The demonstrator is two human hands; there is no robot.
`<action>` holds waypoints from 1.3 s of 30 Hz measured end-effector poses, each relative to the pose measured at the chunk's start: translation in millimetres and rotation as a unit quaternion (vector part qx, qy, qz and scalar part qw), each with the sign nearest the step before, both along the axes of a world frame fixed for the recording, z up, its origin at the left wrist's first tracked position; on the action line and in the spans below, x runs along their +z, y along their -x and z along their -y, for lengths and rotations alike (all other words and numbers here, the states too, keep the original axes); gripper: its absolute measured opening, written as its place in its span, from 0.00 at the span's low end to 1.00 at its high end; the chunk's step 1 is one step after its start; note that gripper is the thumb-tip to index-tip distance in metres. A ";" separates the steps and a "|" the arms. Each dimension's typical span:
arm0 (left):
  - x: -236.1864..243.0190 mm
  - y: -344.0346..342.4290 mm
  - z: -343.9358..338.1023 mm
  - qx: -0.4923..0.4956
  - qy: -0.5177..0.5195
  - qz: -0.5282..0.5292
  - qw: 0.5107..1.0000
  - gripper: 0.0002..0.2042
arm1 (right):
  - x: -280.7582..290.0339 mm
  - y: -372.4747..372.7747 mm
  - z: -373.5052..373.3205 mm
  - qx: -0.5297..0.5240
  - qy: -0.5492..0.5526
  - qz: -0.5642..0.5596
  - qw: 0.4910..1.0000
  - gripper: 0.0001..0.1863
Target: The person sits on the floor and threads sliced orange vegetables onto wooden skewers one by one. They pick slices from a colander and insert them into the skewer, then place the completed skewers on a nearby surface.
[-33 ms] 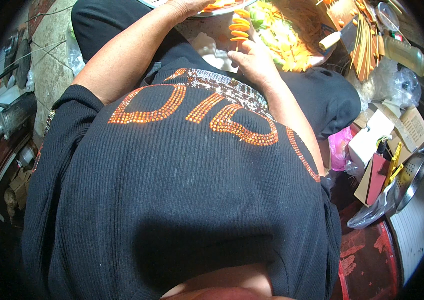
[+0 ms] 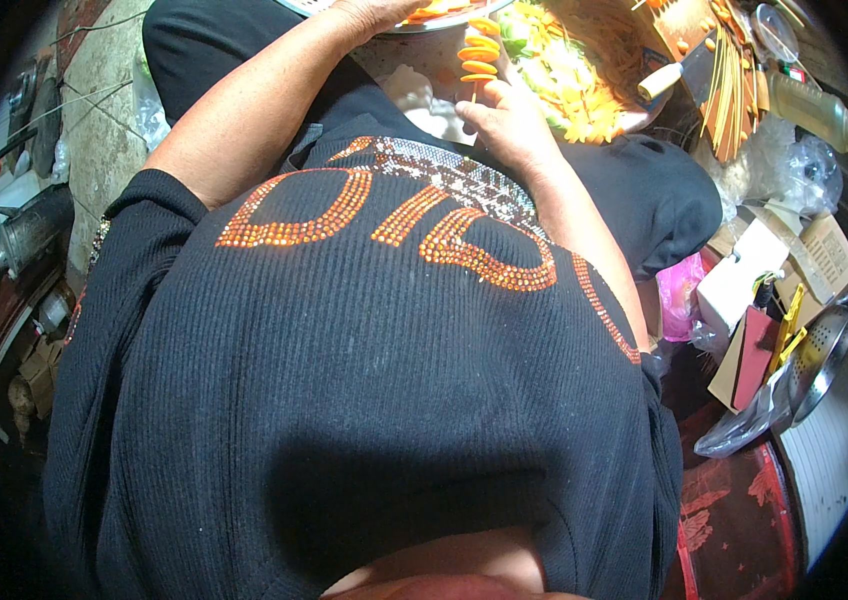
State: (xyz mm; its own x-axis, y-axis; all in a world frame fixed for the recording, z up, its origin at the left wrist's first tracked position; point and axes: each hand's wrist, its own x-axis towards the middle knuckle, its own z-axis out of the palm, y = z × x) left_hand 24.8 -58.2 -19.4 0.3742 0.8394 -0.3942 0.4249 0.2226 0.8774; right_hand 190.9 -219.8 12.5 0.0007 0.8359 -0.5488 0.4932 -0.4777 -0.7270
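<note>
In my right hand (image 2: 509, 125) is a thin skewer threaded with several round orange slices, like carrot (image 2: 481, 52); thumb and fingers pinch its lower end, and it points up and away from me. My left hand (image 2: 372, 12) is at the rim of a round metal basin (image 2: 432, 27) holding more orange slices (image 2: 444, 8). The upper picture edge cuts off its fingers, so their grip is hidden. Right of the skewer lies a heap of orange, yellow and green vegetable slices (image 2: 574, 80).
Beyond my right knee are a knife with a wooden handle (image 2: 660, 82), a bundle of thin sticks (image 2: 729, 105) and a clear jar (image 2: 812, 112). Cardboard boxes (image 2: 824, 255), a white box (image 2: 742, 275) and a metal strainer (image 2: 824, 360) sit at the right. A dark metal pot (image 2: 32, 232) stands far left.
</note>
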 end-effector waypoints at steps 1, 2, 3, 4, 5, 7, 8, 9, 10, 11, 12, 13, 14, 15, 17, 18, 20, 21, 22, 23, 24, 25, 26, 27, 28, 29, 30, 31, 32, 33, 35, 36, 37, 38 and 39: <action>1.5 0.4 0.9 0.010 0.015 0.008 1.000 0.09 | 4.9 0.2 -1.1 0.010 -0.004 0.011 1.000 0.15; -1.6 0.5 0.3 0.003 -0.010 -0.004 1.000 0.09 | 7.2 0.3 -1.6 0.017 -0.008 0.022 1.000 0.15; -7.4 1.2 -1.0 -0.005 -0.035 -0.016 0.999 0.09 | 6.9 0.2 -1.4 0.014 -0.005 0.017 1.000 0.15; -12.1 1.9 -2.2 -0.012 -0.060 -0.028 0.998 0.10 | 6.5 0.1 -1.2 0.011 -0.002 0.011 1.000 0.15; -15.3 2.3 -3.2 -0.016 -0.072 -0.031 0.997 0.10 | 6.3 -0.1 -1.2 0.009 0.000 0.005 1.000 0.15; -18.8 3.0 -4.3 -0.023 -0.094 -0.038 0.995 0.10 | 5.7 -0.3 -1.2 0.013 -0.005 0.013 1.000 0.15; -16.7 2.5 -4.0 -0.026 -0.094 -0.043 0.994 0.10 | 5.6 -0.4 -1.0 0.015 -0.007 0.017 1.000 0.15; -12.6 1.9 -3.4 -0.028 -0.094 -0.048 0.994 0.10 | 6.3 -0.4 -1.0 0.014 -0.005 0.017 1.000 0.15; -10.0 1.5 -2.9 -0.030 -0.094 -0.054 0.994 0.11 | 7.7 -0.4 -1.3 0.013 -0.002 0.018 1.000 0.16; -9.7 1.4 -2.5 -0.027 -0.090 -0.052 0.994 0.11 | 7.9 -0.2 -1.5 0.013 0.000 0.018 1.000 0.16; -9.5 1.4 -2.3 -0.025 -0.087 -0.051 0.995 0.11 | 7.4 -0.1 -1.3 0.015 -0.002 0.021 1.000 0.16; -9.2 1.5 -2.1 -0.023 -0.084 -0.049 0.995 0.10 | 6.6 -0.1 -1.2 0.016 -0.003 0.024 1.000 0.16; -8.6 1.9 -1.9 -0.023 -0.084 -0.048 0.995 0.10 | 6.3 0.0 -1.1 0.018 -0.004 0.027 0.999 0.16; -7.7 2.4 -1.9 -0.024 -0.084 -0.047 0.995 0.10 | 5.8 -0.2 -1.2 0.023 -0.008 0.029 0.999 0.16; -5.5 2.1 -1.8 -0.022 -0.076 -0.048 0.996 0.10 | 3.8 -1.1 -1.1 0.030 -0.015 0.033 0.999 0.16; -3.6 0.9 -1.4 -0.019 -0.069 -0.051 0.996 0.10 | 2.1 -1.2 -0.7 0.028 -0.014 0.032 0.999 0.17; -4.3 -0.9 -1.6 -0.017 -0.057 -0.049 0.997 0.10 | -0.9 -1.6 0.1 0.022 -0.012 0.030 0.999 0.17; -4.4 -0.4 -1.4 -0.014 -0.054 -0.047 0.997 0.10 | 0.9 -1.1 -0.4 0.020 -0.005 0.025 0.999 0.17; -4.4 -0.1 -1.5 -0.012 -0.050 -0.045 0.998 0.10 | 4.0 -0.4 -1.0 0.018 0.001 0.020 1.000 0.17; -3.6 -0.1 -1.1 -0.005 -0.031 -0.033 0.999 0.10 | 5.6 -0.2 -1.5 0.017 0.008 0.016 1.000 0.17; -2.4 -0.2 -0.3 0.002 -0.012 -0.022 1.000 0.10 | 4.4 -0.4 -1.7 0.016 0.011 0.013 1.000 0.17; -1.8 -0.2 0.0 0.009 0.006 -0.010 1.000 0.10 | 1.9 -0.8 -1.6 0.016 0.013 0.011 1.000 0.17; -6.2 0.8 -1.4 -0.002 -0.024 -0.017 1.000 0.10 | -0.3 -1.0 -1.3 0.015 0.016 0.009 1.000 0.17; -12.0 2.8 -3.1 -0.011 -0.054 -0.025 0.998 0.10 | -1.1 -0.8 -1.1 0.017 0.017 0.008 1.000 0.17; -17.5 4.5 -4.8 -0.021 -0.083 -0.032 0.996 0.10 | -1.8 -0.6 -1.0 0.018 0.018 0.007 1.000 0.17; -14.3 3.4 -4.4 -0.020 -0.071 -0.033 0.997 0.10 | -3.1 -0.8 -0.6 0.017 0.019 0.006 1.000 0.17; -11.2 2.2 -3.8 -0.019 -0.058 -0.034 0.998 0.10 | -4.8 -0.8 0.0 0.012 0.018 0.002 1.000 0.17; -7.6 0.9 -2.9 -0.018 -0.045 -0.035 0.998 0.10 | -6.5 -0.7 0.6 0.006 0.017 -0.001 1.000 0.17; -3.4 0.1 -1.4 -0.008 -0.026 -0.027 0.999 0.10 | -7.0 -0.6 0.6 0.002 0.017 -0.004 1.000 0.17; 0.7 -0.7 0.3 0.002 -0.007 -0.020 1.000 0.10 | -5.6 -0.4 0.1 0.008 0.014 0.005 1.000 0.17; -3.4 0.1 -1.7 -0.008 -0.027 -0.027 0.999 0.11 | -0.9 -0.1 -0.6 0.018 0.007 0.025 1.000 0.18; -12.5 3.0 -4.9 -0.026 -0.066 -0.042 0.997 0.11 | 0.0 0.1 -1.3 0.022 0.008 0.025 0.999 0.18; -21.5 5.7 -7.3 -0.043 -0.105 -0.057 0.992 0.11 | 0.8 0.2 -1.9 0.025 0.009 0.025 0.999 0.18; -21.4 5.3 -6.7 -0.037 -0.102 -0.057 0.992 0.11 | 1.5 0.0 -2.2 0.027 0.010 0.025 0.999 0.18; -21.3 5.2 -5.9 -0.030 -0.099 -0.056 0.993 0.11 | 2.2 -0.2 -2.3 0.026 0.009 0.024 0.999 0.18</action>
State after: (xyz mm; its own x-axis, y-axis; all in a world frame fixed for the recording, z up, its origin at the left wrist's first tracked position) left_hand 19.7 -52.2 -40.7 0.3894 0.8821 -0.2652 0.5303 0.0207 0.8476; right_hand 191.1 -217.5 14.7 -0.0160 0.8256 -0.5641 0.5517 -0.4632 -0.6936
